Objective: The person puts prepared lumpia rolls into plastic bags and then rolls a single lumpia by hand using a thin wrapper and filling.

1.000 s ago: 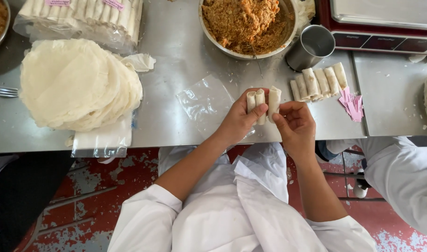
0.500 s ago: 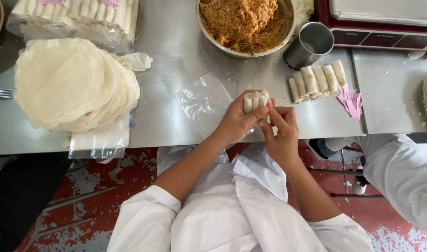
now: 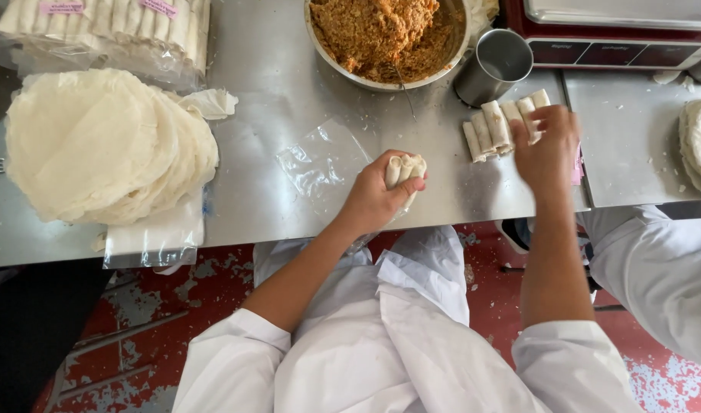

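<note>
Commercial kitchen: steel worktable (image 3: 289, 69), filling bowl (image 3: 320, 46), wrapper stack (image 3: 98, 145).

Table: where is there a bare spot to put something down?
Bare steel table lies between the wrapper stack and the filling bowl, above the clear plastic sheet. Crowded by the metal cup and row of rolls.

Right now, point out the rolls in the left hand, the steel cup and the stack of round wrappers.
rolls (image 3: 405, 168), head view, on the middle roll.
steel cup (image 3: 494, 67), head view, on its side wall.
stack of round wrappers (image 3: 98, 145), head view, on the top sheet.

Head view, straight down, close
</note>
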